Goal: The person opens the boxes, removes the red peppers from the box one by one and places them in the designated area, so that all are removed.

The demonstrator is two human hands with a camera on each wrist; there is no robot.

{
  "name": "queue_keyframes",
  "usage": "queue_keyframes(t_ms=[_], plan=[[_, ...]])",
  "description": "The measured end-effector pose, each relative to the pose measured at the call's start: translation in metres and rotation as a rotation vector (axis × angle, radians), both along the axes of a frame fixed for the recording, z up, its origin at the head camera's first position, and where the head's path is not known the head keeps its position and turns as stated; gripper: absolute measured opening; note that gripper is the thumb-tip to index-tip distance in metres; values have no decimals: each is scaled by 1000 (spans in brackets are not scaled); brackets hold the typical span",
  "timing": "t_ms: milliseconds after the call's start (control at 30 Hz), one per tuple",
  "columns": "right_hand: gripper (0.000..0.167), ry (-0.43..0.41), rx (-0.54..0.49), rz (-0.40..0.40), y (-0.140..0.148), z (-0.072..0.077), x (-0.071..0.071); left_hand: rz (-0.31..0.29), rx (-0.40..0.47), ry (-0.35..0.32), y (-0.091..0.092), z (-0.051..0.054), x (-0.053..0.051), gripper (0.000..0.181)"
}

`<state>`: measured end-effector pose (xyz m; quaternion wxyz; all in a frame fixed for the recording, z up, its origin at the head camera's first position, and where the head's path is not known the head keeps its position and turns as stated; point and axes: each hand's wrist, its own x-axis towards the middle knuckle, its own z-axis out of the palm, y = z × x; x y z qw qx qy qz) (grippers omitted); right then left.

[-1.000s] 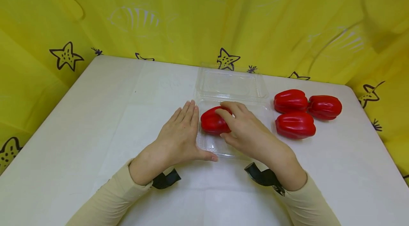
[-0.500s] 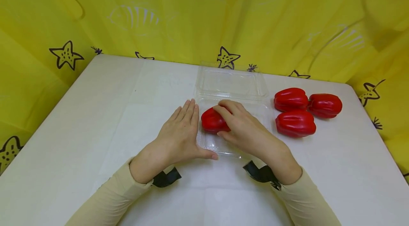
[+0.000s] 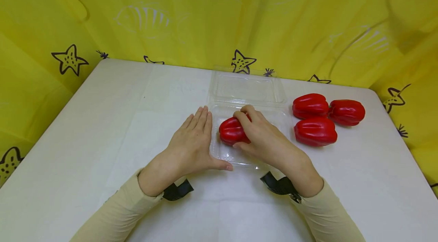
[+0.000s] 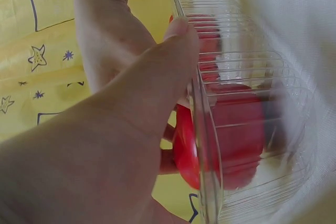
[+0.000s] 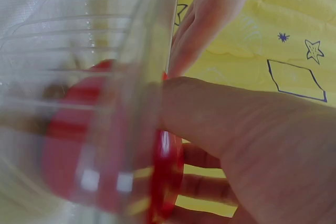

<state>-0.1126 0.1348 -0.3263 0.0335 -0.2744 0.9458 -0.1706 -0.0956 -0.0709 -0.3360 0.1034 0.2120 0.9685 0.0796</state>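
Observation:
A red bell pepper (image 3: 230,131) lies in the left part of a clear plastic clamshell box (image 3: 236,158). My right hand (image 3: 268,137) grips its right end, fingers curled over the far side and thumb at the near side. Flat along the box's left edge rests my left hand (image 3: 191,143), fingers straight and together, thumb stretched along the front rim. In the left wrist view the pepper (image 4: 239,135) shows through the ribbed box wall. The right wrist view has the pepper (image 5: 79,140) blurred behind the plastic, with my right hand (image 5: 210,124) reaching over the rim.
The box's lid (image 3: 248,87) lies folded back behind it. Right of the box, three more red bell peppers sit close together: one at the back (image 3: 309,106), one at far right (image 3: 347,113), one in front (image 3: 315,132). A yellow patterned curtain (image 3: 198,18) borders the white table (image 3: 113,109).
The pepper in the box has shifted slightly right and turned a little in my right hand, whose fingers moved slightly with it. My left hand has stayed at the box's edge.

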Motion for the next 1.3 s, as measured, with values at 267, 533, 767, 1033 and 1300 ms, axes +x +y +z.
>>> queue_keyframes(t_ms=[267,533,767,1033,1300], plan=[[70,1,0,29,1,-1,0,-4,3,11,0,-1,0,136],[73,-1,36,17,6,4,-1,-4,9,19,0,0,-1,137],[73,20,41,2,13,10,1,-3,10,19,-1,-1,1,139],[69,37,3,-20,25,19,2,-4,18,18,-1,-1,1,138],[68,35,-24,-47,36,28,1,-3,20,17,-2,-1,1,139]])
